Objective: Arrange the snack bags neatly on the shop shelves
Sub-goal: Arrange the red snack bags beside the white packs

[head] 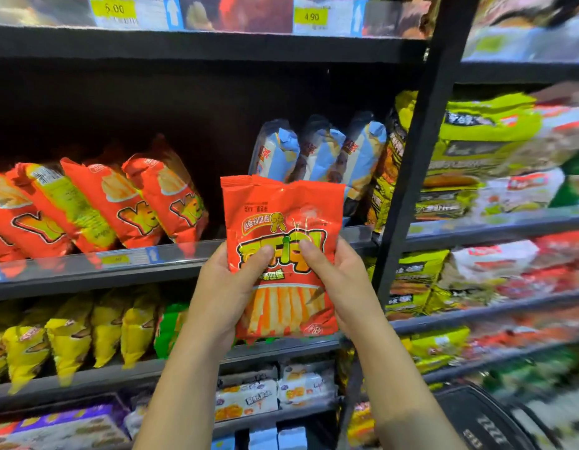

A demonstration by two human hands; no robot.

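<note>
Two hands hold one red snack bag (281, 219) up in front of the shelves, approx mid-frame. The left hand (226, 293) grips its lower left edge and the right hand (340, 284) its lower right edge, both w/ fingers curled behind the bag and thumbs pressed on the front print.

The bag stands upright: long axis vertical, crimped top seal up, bottom seam down near the wrists, printed front facing the camera. It's in the air, near side of the middle shelf rail (119, 264), not resting on it. Its top overlaps the dark space btwn two groups on that shelf.

On the left is a row of red bags (145, 203) w/ the same colours, all leaning. On the right, just behind the held bag's top, three blue-white bags (317, 151) stand side by side.

One shelf lower there are yellow bags (70, 332) on the left, w/ a green bag (171, 326) next to them. A black post (421, 151) splits off the right bay, where the green-yellow packs (476, 131) are blurred. Up top are yellow price tags, 6.00 (114, 9) and 4.90 (311, 17).
</note>
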